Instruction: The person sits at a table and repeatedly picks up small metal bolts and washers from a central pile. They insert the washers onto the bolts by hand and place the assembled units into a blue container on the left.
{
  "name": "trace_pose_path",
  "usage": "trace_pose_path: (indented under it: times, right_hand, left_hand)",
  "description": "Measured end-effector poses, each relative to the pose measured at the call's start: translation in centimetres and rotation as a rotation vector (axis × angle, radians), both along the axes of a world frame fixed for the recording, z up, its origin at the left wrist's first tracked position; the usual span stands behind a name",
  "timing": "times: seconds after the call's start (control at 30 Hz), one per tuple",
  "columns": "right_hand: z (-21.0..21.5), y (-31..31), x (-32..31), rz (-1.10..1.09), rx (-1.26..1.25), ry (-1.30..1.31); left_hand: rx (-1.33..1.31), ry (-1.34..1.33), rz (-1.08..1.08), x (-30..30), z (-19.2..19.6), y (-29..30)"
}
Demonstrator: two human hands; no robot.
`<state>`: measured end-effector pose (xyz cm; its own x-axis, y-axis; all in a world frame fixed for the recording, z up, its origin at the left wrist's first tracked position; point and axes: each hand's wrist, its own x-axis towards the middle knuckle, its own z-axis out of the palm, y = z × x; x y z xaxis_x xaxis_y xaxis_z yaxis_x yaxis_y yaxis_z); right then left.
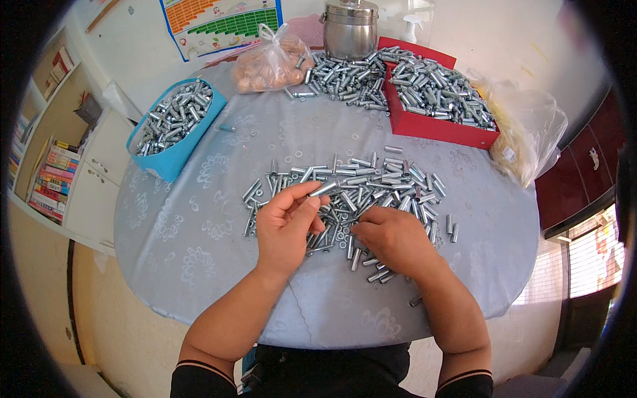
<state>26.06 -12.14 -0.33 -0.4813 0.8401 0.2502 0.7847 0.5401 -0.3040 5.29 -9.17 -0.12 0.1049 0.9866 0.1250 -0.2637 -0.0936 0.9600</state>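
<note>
A metal sleeve (323, 189) is pinched between thumb and fingertips of the left hand (286, 225), which is raised a little above the round table (199, 225). The right hand (393, 239) lies palm down on the loose pile (371, 182) of bolts and washers in the middle of the cloth; its fingers are curled into the parts, but whether something is gripped cannot be told. It seems that one piece is being picked and the matching part is searched. For the next move, a fine pinch of a single small part from the heap is probably needed. A blue bin (174, 156) and a red tray (434, 127) of the same parts are placed well apart behind.
</note>
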Motion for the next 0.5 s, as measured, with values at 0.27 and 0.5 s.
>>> trace_pose_path:
  times: [0.27, 0.5]
  right_hand:
    - [-0.1, 0.2, -0.3, -0.205, -0.082, 0.462]
    - [-0.1, 0.4, -0.6, -0.345, -0.469, 1.203]
  left_hand:
    - [-0.05, 0.01, -0.073, 0.1, -0.8, -0.3]
    - [-0.068, 0.09, -0.198, 0.3, -1.1, -0.5]
